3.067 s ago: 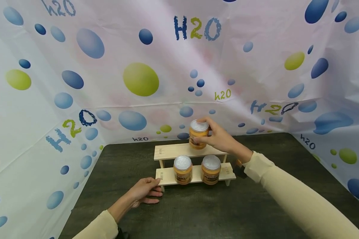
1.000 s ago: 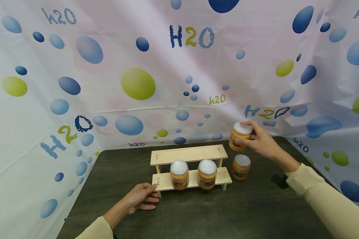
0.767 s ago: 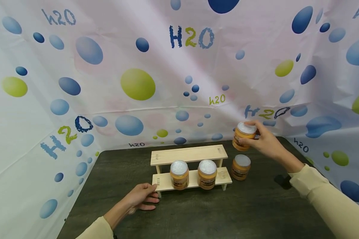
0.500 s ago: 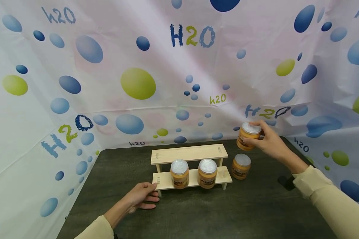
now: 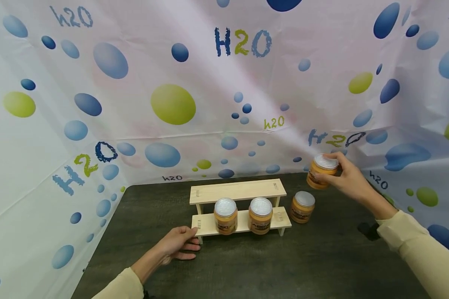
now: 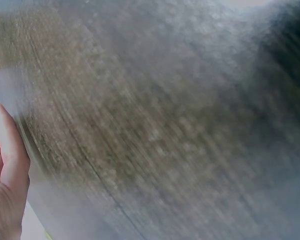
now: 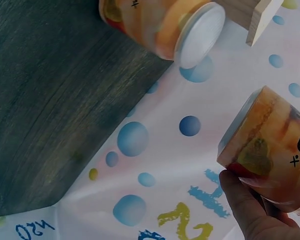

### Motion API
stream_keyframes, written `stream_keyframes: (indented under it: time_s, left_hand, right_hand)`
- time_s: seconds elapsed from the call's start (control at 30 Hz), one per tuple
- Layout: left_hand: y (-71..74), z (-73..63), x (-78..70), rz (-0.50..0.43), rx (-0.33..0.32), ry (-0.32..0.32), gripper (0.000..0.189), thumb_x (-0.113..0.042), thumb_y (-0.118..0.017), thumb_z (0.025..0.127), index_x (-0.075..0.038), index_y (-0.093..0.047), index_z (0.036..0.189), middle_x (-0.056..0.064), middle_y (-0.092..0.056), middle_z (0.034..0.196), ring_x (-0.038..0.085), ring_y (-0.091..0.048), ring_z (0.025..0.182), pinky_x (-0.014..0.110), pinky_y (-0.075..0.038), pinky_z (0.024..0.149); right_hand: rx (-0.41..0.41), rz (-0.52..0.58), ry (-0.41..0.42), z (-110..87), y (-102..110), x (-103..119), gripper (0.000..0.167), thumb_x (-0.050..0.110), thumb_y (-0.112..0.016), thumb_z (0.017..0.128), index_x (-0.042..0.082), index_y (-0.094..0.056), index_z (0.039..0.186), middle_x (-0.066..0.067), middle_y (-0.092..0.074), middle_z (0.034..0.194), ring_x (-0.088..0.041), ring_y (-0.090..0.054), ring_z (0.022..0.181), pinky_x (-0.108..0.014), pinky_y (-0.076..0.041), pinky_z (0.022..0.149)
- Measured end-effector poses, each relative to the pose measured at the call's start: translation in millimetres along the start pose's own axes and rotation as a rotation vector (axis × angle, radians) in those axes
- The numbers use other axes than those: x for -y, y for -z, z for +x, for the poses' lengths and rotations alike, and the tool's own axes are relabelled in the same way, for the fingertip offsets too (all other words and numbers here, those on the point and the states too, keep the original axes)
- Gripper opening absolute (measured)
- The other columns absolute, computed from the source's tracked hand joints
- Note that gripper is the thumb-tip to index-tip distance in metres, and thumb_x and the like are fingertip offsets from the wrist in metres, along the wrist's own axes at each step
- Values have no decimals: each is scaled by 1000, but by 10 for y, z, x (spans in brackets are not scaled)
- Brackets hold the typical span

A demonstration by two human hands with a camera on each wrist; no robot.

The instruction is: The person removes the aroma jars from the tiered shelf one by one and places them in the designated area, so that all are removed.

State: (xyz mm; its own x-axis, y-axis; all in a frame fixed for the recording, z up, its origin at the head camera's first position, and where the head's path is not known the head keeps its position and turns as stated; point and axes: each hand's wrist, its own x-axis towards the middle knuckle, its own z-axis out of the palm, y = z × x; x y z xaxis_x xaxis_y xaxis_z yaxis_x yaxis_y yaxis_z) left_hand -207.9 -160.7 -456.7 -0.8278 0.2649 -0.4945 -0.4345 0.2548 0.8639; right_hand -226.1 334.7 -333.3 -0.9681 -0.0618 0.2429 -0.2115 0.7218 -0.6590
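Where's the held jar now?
Head view, right side: the held jar is in the right hand, above the jar standing right of the wooden rack.

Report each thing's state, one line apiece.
Wooden stand: upright, upper step bare.
Left stand jar: closed, upright.
Right stand jar: closed, upright.
Lone jar: closed, upright on the table.
Raised jar: closed, held aloft.
Right hand: gripping the raised jar.
Left hand: holding the stand's left end.
Backdrop: hung, creased.

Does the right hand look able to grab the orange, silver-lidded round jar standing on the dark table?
Probably not: the right hand already grips another orange, silver-lidded jar, though nothing covers the table jar.
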Motion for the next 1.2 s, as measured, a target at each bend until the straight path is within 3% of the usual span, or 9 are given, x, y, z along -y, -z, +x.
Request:
stream_keyframes:
  time_s: [0.23,0.5,0.73,1.2]
  left_hand:
    - [-9,13,-24,19,11,-9,38,-38,-50,107,-1,-58,109,10,-65,100,17,-71,84,39,-65,75]
    - [-9,18,-16,10,13,-8,36,-36,-49,107,-1,-57,107,10,-65,100,17,-71,84,40,-65,74]
    - [-7,20,-12,3,16,-13,36,-36,-49,107,-1,-57,108,11,-65,100,17,-71,84,40,-65,74]
    - [12,-25,-51,4,13,-14,37,-35,-48,107,0,-56,109,10,-64,99,18,-71,84,41,-65,75]
  right_hand:
    - [-16,-16,-24,-75,36,-121,70,32,-69,97,0,-34,148,-28,-51,127,-31,-54,102,-22,-51,64]
    - [-15,-36,-25,-97,42,-215,73,33,-70,96,3,-33,150,-26,-52,126,-20,-54,96,-23,-52,65]
    - [-18,-51,-33,-101,44,-268,72,34,-70,96,3,-34,150,-27,-52,124,-32,-56,100,-26,-50,64]
    - [-28,-33,-63,-211,-8,-406,67,36,-69,96,1,-36,143,-28,-49,125,-39,-55,104,-25,-51,65]
